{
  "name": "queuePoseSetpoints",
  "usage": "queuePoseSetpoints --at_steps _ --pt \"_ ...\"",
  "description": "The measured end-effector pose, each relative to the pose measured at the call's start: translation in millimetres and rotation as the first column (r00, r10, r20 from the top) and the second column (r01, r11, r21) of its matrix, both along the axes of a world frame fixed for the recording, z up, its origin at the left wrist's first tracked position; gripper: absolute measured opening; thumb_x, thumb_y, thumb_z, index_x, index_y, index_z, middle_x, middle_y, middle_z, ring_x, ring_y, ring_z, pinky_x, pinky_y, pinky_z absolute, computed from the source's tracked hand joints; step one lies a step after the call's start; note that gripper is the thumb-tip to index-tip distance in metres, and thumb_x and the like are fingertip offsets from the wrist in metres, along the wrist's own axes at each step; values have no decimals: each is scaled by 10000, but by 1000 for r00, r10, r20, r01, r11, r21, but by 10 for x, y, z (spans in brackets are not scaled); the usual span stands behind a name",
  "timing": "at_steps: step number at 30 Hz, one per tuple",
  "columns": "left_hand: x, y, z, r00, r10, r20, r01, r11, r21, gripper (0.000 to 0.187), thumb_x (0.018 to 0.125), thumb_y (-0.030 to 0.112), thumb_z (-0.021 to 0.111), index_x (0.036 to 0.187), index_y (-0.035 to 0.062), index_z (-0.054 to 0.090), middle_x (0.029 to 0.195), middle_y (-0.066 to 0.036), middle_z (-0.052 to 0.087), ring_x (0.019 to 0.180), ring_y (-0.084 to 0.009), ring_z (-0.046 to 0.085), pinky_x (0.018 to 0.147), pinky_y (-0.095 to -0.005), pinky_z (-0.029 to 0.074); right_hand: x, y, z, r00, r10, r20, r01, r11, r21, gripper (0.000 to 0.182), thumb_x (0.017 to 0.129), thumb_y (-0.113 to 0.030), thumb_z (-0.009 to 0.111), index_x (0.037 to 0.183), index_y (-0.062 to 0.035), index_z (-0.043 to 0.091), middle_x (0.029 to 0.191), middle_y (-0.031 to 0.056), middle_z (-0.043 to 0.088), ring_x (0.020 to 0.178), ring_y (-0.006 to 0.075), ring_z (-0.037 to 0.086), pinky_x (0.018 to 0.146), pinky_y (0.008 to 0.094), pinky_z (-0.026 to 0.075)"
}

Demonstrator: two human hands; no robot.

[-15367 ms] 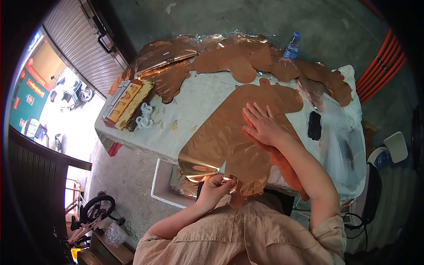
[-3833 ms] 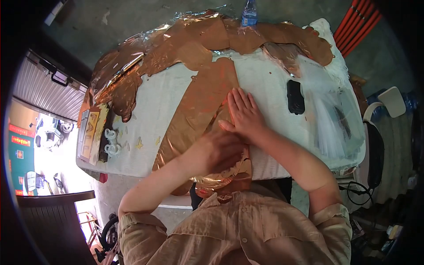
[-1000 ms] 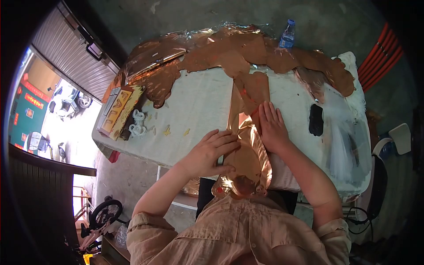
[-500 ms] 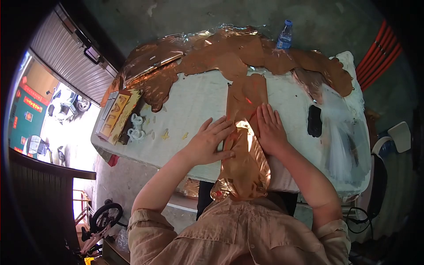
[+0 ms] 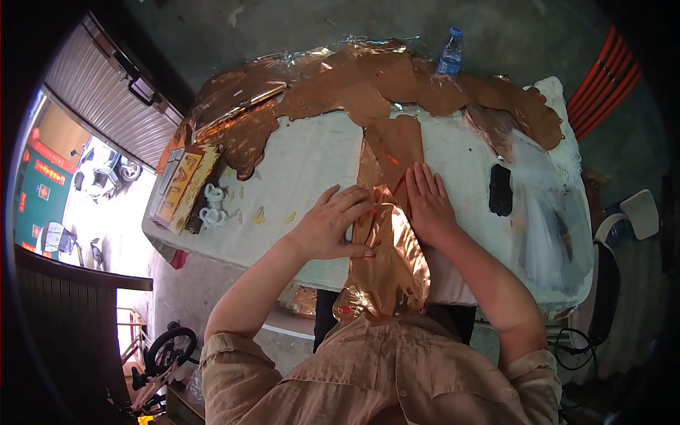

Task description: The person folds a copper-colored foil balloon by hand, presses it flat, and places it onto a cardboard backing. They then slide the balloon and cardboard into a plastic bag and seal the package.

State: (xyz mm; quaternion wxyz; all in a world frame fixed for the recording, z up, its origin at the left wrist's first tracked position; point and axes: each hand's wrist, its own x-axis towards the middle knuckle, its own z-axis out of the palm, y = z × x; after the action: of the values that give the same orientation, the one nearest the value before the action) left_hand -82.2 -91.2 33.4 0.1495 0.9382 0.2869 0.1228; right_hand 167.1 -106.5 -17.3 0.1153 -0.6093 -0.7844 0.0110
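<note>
A flat, shiny copper-coloured foil balloon [image 5: 386, 262] lies down the middle of the table, its near end hanging over the front edge against my shirt. My left hand [image 5: 334, 221] rests at its left edge, fingers arched and apart from the thumb, which touches the foil. Flat along the right edge lies my right hand [image 5: 431, 207], fingers straight and pointing away from me. The far part of the foil [image 5: 400, 145] is matt brown and lies between both hands. More flat foil balloons [image 5: 340, 85] spread across the back of the table.
A blue-capped water bottle [image 5: 450, 53] stands at the back edge. At right are a black object [image 5: 501, 190] and clear plastic bags [image 5: 542, 212]. Printed packs [image 5: 177, 190], white ribbon rolls [image 5: 214, 205] and small yellow pieces [image 5: 260, 216] lie at left on the white-covered table [image 5: 304, 159].
My left fingers have drawn in and arched more over the foil's left edge. The right hand stays flat in nearly the same place. The whole view has shifted slightly.
</note>
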Motion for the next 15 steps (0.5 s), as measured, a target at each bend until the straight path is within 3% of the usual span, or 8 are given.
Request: queuePoseSetpoints --at_steps 2,6,11,15 --pt "-10 9 -21 1000 -8 13 8 1000 -2 816 736 518 743 1370 91 457 1400 -149 432 1358 -307 367 1137 -532 247 -3 12 -10 1000 5 5 -5 1000 0 635 913 -210 422 1461 63 251 1532 245 247 1450 349 200 1181 476 137" --pt "-25 4 -38 999 9 37 -9 1000 5 796 737 535 734 1346 92 473 1378 -120 461 1355 -280 378 1135 -519 263 -21 -16 38 1000 -2 -10 2 1000 -7 614 920 -146 431 1474 35 239 1534 235 246 1448 344 207 1178 478 144" --pt "-66 48 -112 986 57 159 -39 993 -113 720 772 380 741 1361 74 461 1415 -155 431 1345 -323 387 1138 -510 257 33 44 -69 997 2 73 -2 1000 -2 616 924 -152 435 1476 31 232 1539 229 238 1452 339 195 1180 475 135" --pt "-74 71 -154 962 19 271 12 994 -112 672 790 337 726 1350 65 474 1408 -159 440 1342 -330 391 1138 -497 265 37 62 -94 997 11 72 -12 1000 0 625 926 -162 435 1481 28 219 1542 232 228 1456 339 182 1180 477 131"
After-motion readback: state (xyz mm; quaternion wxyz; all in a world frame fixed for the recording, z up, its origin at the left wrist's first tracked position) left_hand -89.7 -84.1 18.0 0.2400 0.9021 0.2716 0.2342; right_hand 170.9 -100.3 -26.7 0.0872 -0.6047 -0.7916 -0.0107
